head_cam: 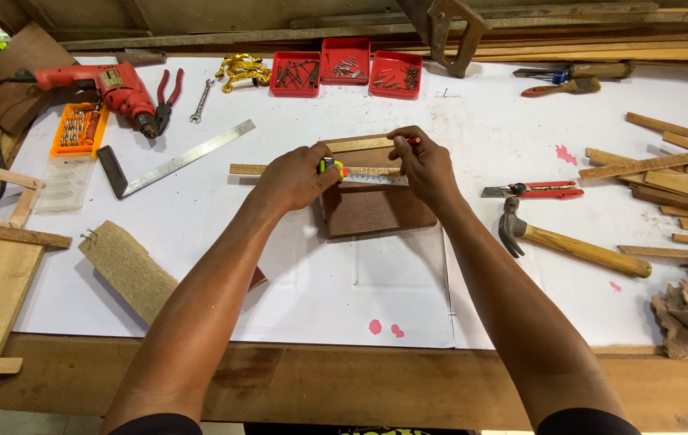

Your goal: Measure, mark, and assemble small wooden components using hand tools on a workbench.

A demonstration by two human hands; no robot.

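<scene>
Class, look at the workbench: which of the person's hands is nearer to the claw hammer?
The right hand. It lies just left of the hammer, while the left hand, holding the tape measure, sits farther left.

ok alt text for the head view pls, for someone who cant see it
Seen from above, a person's left hand holds a tape measure stretched along a thin wooden strip over a dark wooden block, while the right hand pins the tape's far end. A hammer, red drill and steel square lie around on the white-covered bench.
</scene>
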